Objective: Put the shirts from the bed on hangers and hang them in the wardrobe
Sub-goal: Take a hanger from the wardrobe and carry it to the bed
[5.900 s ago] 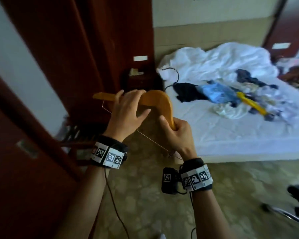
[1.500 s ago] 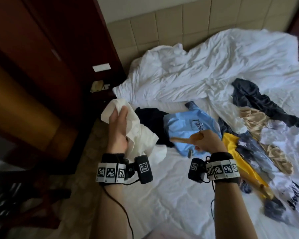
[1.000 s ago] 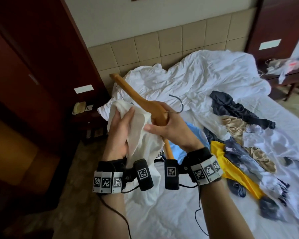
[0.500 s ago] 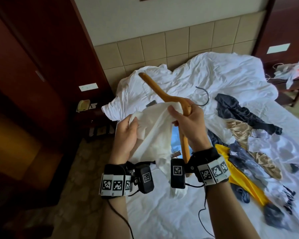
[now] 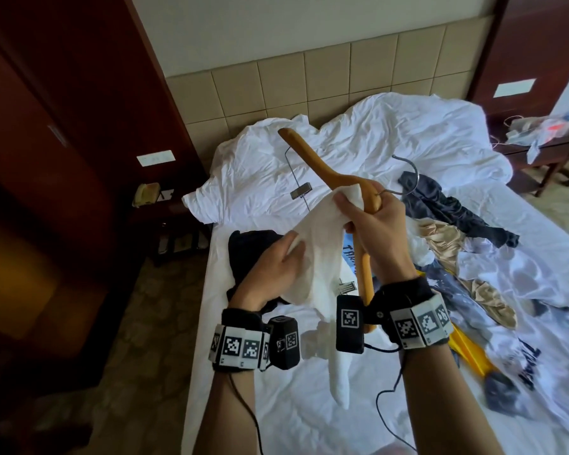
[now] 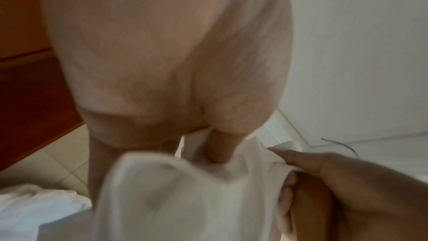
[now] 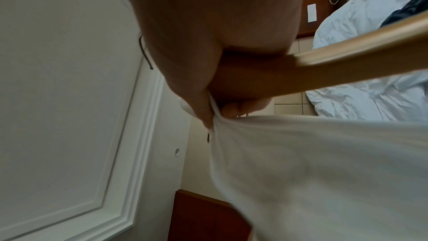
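Observation:
I hold a white shirt [image 5: 312, 254] stretched between both hands above the bed [image 5: 276, 405]. My left hand [image 5: 276, 257] grips its lower fold; the cloth [image 6: 185, 199] bunches under my fingers. My right hand [image 5: 372, 221] holds the wooden hanger [image 5: 312, 159] at its neck and pinches the shirt's upper edge [image 7: 217, 116] against it with the thumb. One hanger arm points up and left, the other [image 5: 366, 277] runs down past my right wrist. The metal hook [image 5: 408, 172] sticks out to the right. More shirts lie on the bed: black [image 5: 250, 247], light blue [image 5: 350, 257], yellow [image 5: 470, 353], navy [image 5: 447, 205].
A rumpled white duvet [image 5: 375, 136] covers the head of the bed. Dark wooden wardrobe panels [image 5: 63, 126] stand at the left, with a nightstand and telephone [image 5: 145, 198] beside the bed. Another nightstand [image 5: 539, 146] with clutter stands at the far right. Patterned floor [image 5: 138, 323] lies to the left.
I carried the hanger to the bed, picked up the white shirt with my left hand, raised the hanger, and my right thumb now pins the shirt's edge to the hanger's neck.

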`<state>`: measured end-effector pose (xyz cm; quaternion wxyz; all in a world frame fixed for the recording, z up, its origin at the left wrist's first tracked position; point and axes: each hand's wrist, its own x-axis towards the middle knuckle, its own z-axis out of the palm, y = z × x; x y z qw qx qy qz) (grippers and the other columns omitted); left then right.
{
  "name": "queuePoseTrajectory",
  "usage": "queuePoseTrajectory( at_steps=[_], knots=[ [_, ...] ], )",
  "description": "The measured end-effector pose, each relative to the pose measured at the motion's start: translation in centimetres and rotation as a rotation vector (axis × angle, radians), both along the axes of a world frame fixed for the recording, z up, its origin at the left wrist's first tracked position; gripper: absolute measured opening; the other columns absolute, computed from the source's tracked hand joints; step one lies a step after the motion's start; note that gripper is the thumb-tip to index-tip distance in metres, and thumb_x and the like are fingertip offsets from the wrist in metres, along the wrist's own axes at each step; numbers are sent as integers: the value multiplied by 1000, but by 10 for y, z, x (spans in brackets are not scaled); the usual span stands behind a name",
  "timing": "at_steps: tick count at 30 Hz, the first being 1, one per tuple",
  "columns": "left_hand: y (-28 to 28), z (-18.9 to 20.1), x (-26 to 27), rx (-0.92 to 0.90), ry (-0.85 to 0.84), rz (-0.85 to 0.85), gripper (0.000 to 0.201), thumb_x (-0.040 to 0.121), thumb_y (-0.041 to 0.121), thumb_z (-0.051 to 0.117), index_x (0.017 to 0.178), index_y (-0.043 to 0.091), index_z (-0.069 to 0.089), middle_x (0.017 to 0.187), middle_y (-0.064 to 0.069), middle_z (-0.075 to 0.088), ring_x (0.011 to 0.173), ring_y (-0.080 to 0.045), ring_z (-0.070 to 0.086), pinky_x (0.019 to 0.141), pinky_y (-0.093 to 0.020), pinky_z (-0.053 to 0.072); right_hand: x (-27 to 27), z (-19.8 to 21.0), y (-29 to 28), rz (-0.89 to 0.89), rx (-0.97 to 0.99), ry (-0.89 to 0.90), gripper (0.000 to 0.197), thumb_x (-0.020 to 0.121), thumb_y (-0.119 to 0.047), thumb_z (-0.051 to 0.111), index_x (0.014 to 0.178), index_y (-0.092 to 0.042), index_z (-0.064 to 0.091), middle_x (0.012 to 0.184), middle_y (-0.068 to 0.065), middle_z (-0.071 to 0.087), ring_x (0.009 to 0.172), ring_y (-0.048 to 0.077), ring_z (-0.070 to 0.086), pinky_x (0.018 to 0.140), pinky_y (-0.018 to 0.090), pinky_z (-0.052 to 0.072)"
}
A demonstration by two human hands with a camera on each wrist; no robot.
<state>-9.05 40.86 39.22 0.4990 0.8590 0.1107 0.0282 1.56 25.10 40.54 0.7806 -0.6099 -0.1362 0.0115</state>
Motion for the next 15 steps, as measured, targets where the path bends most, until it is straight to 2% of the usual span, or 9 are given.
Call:
queuePoseTrajectory(
  at_steps=[1, 2, 3, 5, 7, 9, 12, 13, 15],
  knots=[
    [-1, 2, -2, -40, -10, 65, 23, 112, 34, 39, 105, 24, 58, 95, 7, 64, 86, 14, 62, 85, -16, 49, -1, 0, -1, 4, -10, -4, 19, 92, -14, 82, 110, -12, 75, 81, 0, 73, 70, 10, 67, 59, 25, 55],
    [-1, 5, -4, -94, -38, 127, 24, 113, 32, 37, 103, 26, 59, 95, 10, 64, 84, 17, 61, 85, -14, 49, -1, 0, -3, 10, -21, -8, 21, 91, -14, 82, 111, -13, 75, 80, -1, 72, 70, 10, 68, 60, 25, 55],
    [3, 2, -4, -164, -98, 187, 25, 113, 30, 37, 106, 22, 60, 99, 4, 67, 88, 11, 64, 89, -23, 52, -1, -1, -4, 22, -27, -16, 23, 91, -14, 83, 113, -15, 75, 81, -1, 71, 71, 11, 68, 61, 25, 56],
    [7, 4, -8, -343, -238, 304, 27, 112, 26, 41, 120, 8, 59, 114, -13, 68, 105, -16, 67, 101, -49, 51, -2, -2, -5, 62, -22, -30, 29, 89, -16, 84, 116, -21, 75, 83, 2, 68, 75, 14, 66, 65, 27, 57],
    [8, 9, -13, -523, -373, 383, 34, 110, 26, 46, 133, 1, 52, 131, -16, 65, 123, -31, 62, 111, -57, 45, -2, -6, -5, 102, -41, -53, 38, 86, -21, 89, 121, -25, 74, 87, 5, 64, 79, 16, 63, 71, 29, 57],
    [7, 23, -19, -662, -488, 402, 37, 109, 27, 48, 134, -1, 51, 135, -21, 63, 130, -40, 57, 115, -64, 39, -2, -12, -3, 140, -114, -77, 48, 82, -23, 92, 124, -25, 70, 83, 6, 58, 75, 14, 58, 70, 27, 53],
    [7, 40, -28, -749, -582, 362, 50, 104, 27, 51, 143, -2, 45, 139, -23, 61, 133, -41, 55, 113, -57, 42, -4, -24, 3, 278, -222, -84, 64, 78, -20, 94, 131, -20, 60, 80, 11, 55, 72, 11, 55, 66, 20, 50],
    [7, 43, -30, -743, -600, 349, 44, 107, 23, 47, 144, -1, 45, 135, -20, 63, 128, -38, 58, 108, -53, 46, -7, -27, 6, 318, -244, -78, 68, 77, -17, 95, 134, -17, 58, 84, 6, 62, 76, 6, 59, 70, 18, 51],
    [3, 49, -33, -709, -610, 300, 33, 109, 17, 45, 139, 3, 50, 125, -16, 65, 117, -34, 60, 100, -49, 48, -12, -34, 14, 368, -272, -85, 71, 78, -9, 92, 138, -14, 54, 96, -13, 71, 86, -6, 65, 78, 14, 50]
  ],
)
